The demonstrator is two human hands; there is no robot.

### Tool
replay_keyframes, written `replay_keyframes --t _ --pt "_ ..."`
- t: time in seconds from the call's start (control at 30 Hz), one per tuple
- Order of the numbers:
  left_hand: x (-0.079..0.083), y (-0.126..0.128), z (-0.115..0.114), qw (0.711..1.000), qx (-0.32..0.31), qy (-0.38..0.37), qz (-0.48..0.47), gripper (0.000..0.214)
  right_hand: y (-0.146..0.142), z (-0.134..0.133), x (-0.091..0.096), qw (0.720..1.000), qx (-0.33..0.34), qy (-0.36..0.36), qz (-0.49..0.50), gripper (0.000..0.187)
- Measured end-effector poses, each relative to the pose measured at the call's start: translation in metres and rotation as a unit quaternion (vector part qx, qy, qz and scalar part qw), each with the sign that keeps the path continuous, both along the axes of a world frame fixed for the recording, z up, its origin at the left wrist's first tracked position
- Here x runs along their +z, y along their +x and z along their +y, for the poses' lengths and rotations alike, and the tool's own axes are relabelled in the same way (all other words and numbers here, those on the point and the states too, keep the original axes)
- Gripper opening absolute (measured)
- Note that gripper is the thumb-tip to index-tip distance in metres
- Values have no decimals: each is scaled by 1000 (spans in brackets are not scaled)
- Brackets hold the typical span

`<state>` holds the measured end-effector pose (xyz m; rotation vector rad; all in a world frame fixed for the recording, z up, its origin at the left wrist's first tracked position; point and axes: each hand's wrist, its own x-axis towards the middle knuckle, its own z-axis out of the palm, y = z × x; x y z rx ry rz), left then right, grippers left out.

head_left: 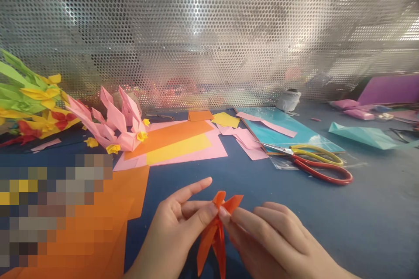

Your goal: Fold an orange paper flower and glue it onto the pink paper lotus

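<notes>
Two hands meet over a blue table [360, 222], low in the centre of the frame. The left hand [175, 231] and the right hand [275, 244] both pinch one orange folded piece [214, 237], thumb and fingertips pressed to its upper flaps while its long tail hangs down between the wrists.

The paper looks thin. A pinch that is too hard, or a pull by the two hands in opposite directions, could tear it at the narrow waist or set a crease off line. A looser grip could let it slip to the table. The scissors [314, 161], just right of centre, lie with their blades parted and pointing left, so a careless reach that way risks a nick.

By count:
- Two hands and one orange folded piece.
- One pink folded flower [121, 124], left of centre, with at least four small yellow blossoms around it.
- One green, yellow and red paper spray [29, 100] at the far left.
- One flat teal sheet [294, 133] carrying two pink strips.
- One folded teal paper [363, 135] at the right.
- One white roll [288, 100].
- One perforated metal screen [209, 30] across the top.

The scissors show yellow and red handle loops, and whether they are one pair or two cannot be told.
</notes>
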<state>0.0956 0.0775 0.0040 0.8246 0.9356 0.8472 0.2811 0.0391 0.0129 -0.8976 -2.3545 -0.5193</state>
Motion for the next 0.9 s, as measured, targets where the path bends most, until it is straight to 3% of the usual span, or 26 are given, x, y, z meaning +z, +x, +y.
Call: replay_keyframes --t 0.5,0.77,0.9 --pt "1 3 1 998 35 12 41 51 -5 1 -2 999 -10 17 -28 47" --pt "-8 2 4 998 60 8 27 55 -3 0 -8 999 11 -13 -31 35" --pt "-5 2 4 998 66 1 25 56 -4 -1 -10 1000 14 -13 1 32"
